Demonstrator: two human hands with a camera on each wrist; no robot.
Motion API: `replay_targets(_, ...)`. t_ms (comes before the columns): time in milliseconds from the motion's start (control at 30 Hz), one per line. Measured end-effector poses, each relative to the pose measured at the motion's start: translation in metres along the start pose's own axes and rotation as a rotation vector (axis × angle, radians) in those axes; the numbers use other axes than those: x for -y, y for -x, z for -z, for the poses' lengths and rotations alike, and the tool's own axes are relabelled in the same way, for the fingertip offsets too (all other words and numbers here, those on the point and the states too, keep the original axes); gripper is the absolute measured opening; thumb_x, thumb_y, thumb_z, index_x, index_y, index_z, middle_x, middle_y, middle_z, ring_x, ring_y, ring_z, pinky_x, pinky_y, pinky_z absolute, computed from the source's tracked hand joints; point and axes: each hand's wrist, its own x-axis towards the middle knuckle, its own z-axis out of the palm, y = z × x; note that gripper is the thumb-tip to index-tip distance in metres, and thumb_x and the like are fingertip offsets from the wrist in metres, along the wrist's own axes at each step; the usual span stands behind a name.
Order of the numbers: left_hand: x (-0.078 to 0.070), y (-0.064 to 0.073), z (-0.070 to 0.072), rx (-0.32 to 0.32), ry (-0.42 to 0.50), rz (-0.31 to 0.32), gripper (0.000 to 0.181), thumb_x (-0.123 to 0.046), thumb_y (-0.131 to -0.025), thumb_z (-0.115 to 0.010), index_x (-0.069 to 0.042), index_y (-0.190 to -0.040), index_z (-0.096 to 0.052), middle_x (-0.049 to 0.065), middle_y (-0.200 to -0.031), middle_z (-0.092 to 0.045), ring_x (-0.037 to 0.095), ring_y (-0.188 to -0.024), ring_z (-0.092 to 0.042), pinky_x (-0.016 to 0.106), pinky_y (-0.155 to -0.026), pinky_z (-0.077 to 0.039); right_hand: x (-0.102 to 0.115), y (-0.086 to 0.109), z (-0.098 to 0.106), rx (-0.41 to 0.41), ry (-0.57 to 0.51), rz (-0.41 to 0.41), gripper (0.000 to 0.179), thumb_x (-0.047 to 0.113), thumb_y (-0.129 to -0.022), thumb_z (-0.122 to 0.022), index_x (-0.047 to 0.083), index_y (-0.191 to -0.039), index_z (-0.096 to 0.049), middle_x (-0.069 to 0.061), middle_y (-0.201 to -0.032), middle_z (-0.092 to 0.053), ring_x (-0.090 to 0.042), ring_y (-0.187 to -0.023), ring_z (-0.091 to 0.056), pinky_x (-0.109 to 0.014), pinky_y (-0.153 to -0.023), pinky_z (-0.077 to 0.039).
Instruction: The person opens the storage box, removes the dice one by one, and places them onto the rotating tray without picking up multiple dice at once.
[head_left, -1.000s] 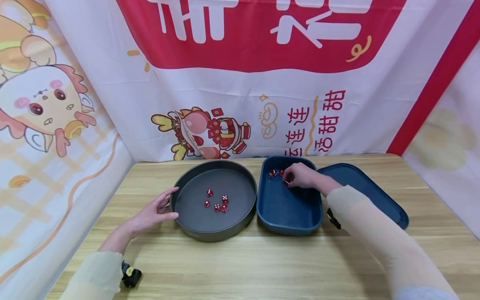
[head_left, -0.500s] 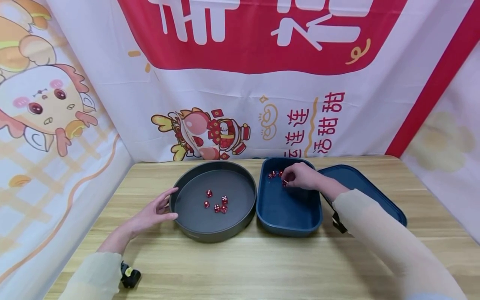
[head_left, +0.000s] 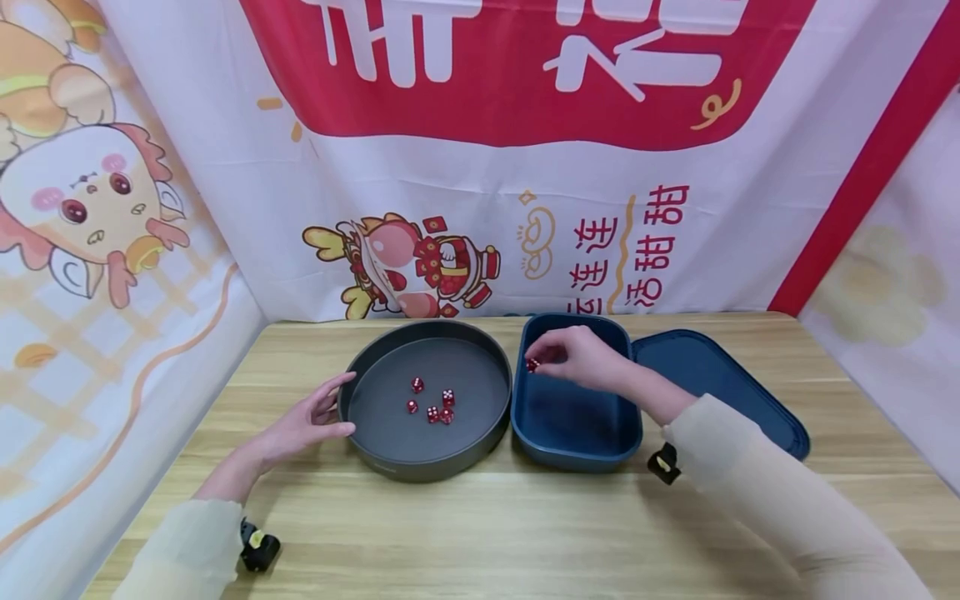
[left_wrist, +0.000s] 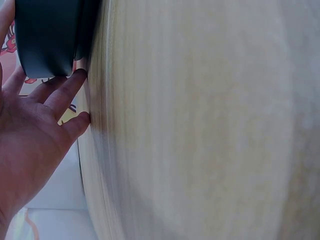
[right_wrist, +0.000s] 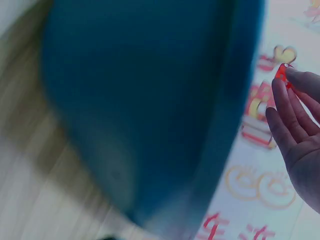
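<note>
My right hand [head_left: 581, 360] pinches a red die [head_left: 532, 365] between thumb and fingertips, over the left rim of the blue rectangular box [head_left: 577, 458]. In the right wrist view the same die [right_wrist: 281, 73] shows at the fingertips. On the floor of the round grey pan [head_left: 390, 425] lie several red dice [head_left: 447, 397]. My left hand [head_left: 303, 429] rests at the pan's left side, its spread fingers and thumb against the outer wall. The left wrist view shows those fingers [left_wrist: 65, 95] extended beside the dark pan wall [left_wrist: 45, 40]. The box's far end is partly hidden behind my right hand.
Right of the box lies a flat blue lid [head_left: 720, 383], partly under the right forearm. The pan and box stand side by side on a wooden table [head_left: 450, 533]. A printed cloth [head_left: 450, 175] hangs right behind them.
My right hand has lifted a die from inside the box and moved left toward the pan. My left hand and the dice in the pan have stayed in place.
</note>
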Motion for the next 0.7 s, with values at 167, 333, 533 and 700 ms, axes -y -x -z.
replay_targets(167, 0.001, -0.002, 0.0, -0.006, 0.002, 0.002, 0.079, -0.014, -0.093, -0.067, -0.01, -0.155, -0.019, 0.029, -0.156, -0.013, 0.05, -0.137, -0.023, 0.058, -0.107, -0.025, 0.021, -0.01, -0.017, 0.003, -0.033, 0.015, 0.019, 0.011, -0.087, -0.074, 0.01, -0.106, -0.073, 0.003, -0.097, -0.069, -0.01, -0.085, -0.064, -0.027, -0.079, -0.055)
replay_targets(333, 0.003, -0.003, 0.0, -0.004, 0.0, -0.002, 0.078, -0.013, -0.093, -0.066, -0.009, -0.155, -0.018, 0.029, -0.156, -0.013, 0.05, -0.136, -0.025, 0.058, -0.107, -0.026, 0.035, -0.021, -0.033, 0.049, -0.063, 0.041, 0.019, 0.008, -0.088, -0.072, 0.012, -0.107, -0.073, 0.004, -0.098, -0.07, -0.009, -0.083, -0.062, -0.023, -0.077, -0.054)
replay_targets(533, 0.003, -0.001, 0.001, -0.008, -0.007, 0.011, 0.078, -0.014, -0.094, -0.066, -0.012, -0.155, -0.018, 0.029, -0.156, -0.013, 0.051, -0.136, -0.024, 0.06, -0.107, -0.023, 0.057, -0.04, -0.057, 0.092, -0.063, 0.043, 0.019, 0.007, -0.089, -0.071, 0.01, -0.107, -0.072, 0.001, -0.098, -0.07, -0.009, -0.084, -0.062, -0.02, -0.076, -0.053)
replay_targets(700, 0.004, -0.001, 0.001, -0.003, -0.007, 0.013, 0.078, -0.015, -0.094, -0.066, -0.013, -0.156, -0.018, 0.029, -0.156, -0.013, 0.051, -0.136, -0.024, 0.061, -0.108, -0.023, 0.077, -0.053, -0.076, 0.112, -0.043, 0.006, 0.018, 0.007, -0.089, -0.07, 0.01, -0.107, -0.072, -0.001, -0.099, -0.069, -0.009, -0.083, -0.061, -0.018, -0.074, -0.052)
